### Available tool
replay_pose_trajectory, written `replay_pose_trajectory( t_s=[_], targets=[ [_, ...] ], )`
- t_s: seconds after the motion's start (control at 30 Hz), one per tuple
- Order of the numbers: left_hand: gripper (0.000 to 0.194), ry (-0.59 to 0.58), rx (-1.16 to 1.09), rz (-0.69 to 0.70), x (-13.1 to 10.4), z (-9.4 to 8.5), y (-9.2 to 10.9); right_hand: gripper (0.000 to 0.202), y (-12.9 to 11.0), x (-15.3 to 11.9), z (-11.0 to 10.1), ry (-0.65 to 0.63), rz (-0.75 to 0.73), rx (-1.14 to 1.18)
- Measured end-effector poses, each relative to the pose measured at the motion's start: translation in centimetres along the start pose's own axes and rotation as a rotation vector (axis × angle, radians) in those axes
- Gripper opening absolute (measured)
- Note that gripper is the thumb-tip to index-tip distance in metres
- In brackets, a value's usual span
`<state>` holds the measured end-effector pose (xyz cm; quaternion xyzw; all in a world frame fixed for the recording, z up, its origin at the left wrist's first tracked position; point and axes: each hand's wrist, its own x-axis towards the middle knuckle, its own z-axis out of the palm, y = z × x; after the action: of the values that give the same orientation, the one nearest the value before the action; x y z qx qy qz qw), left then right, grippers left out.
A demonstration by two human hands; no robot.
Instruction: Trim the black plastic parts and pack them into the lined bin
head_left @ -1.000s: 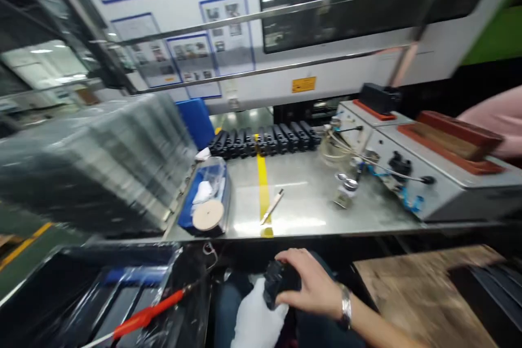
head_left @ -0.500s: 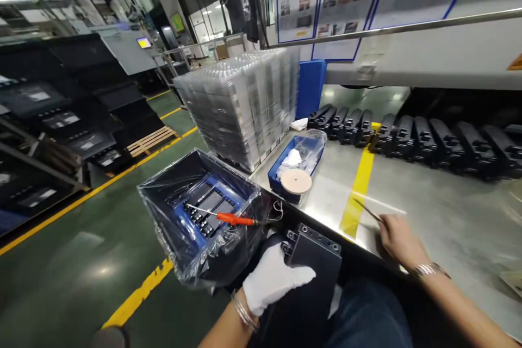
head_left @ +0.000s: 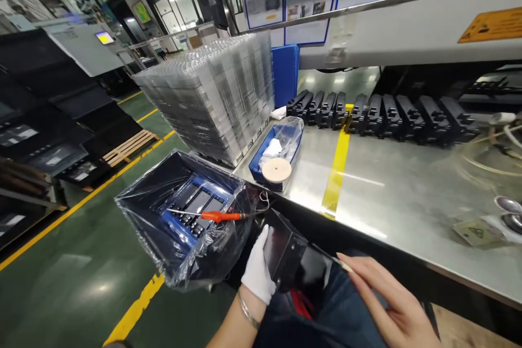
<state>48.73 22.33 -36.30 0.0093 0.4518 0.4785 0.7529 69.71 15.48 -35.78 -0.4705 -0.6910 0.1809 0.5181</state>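
My left hand [head_left: 260, 269], in a white glove, grips a glossy black plastic part [head_left: 291, 253] above my lap. The part is tilted, with a smooth face and an edge turned up. My right hand [head_left: 385, 296] is bare and pinches a thin, blade-like tool [head_left: 324, 252] between thumb and fingers. The tool lies along the edge of the black part; whether it touches cannot be made out. Left of my hands, an orange-handled tool [head_left: 222, 216] with a thin metal rod rests across a plastic-lined bin [head_left: 142, 223] holding several black parts.
A steel table [head_left: 379, 190] runs along the right, with several black parts [head_left: 391, 114] in a row at its back. A blue tray [head_left: 256, 166] with a round beige disc [head_left: 276, 171] stands at its left end, beside stacked clear trays [head_left: 212, 103].
My right hand has come from over the table to the black part, bringing the thin tool with it. The left hand has turned the part, and the view has shifted right.
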Motion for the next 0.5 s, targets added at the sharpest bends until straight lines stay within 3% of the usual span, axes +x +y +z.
replay_pose_trajectory(
  t_s=[0.2, 0.37, 0.43, 0.5],
  targets=[
    [0.042, -0.250, 0.014, -0.101, -1.4, 0.0, 0.0, 0.036, -1.2, 1.7, 2.4, 0.030, -0.123, 0.008],
    [0.030, -0.235, -0.092, -0.089, -0.1, -1.7, 0.9, 0.025, -0.2, 1.5, 0.5, 0.170, -0.018, -0.092],
    [0.032, -0.247, -0.112, -0.117, 0.1, -2.3, 1.4, 0.020, -0.6, 1.3, -0.6, 0.123, -0.003, -0.082],
    [0.036, -0.250, -0.120, -0.143, 0.2, -2.7, 1.9, 0.017, -1.4, 1.1, -1.0, -0.016, -0.008, -0.008]
  ],
)
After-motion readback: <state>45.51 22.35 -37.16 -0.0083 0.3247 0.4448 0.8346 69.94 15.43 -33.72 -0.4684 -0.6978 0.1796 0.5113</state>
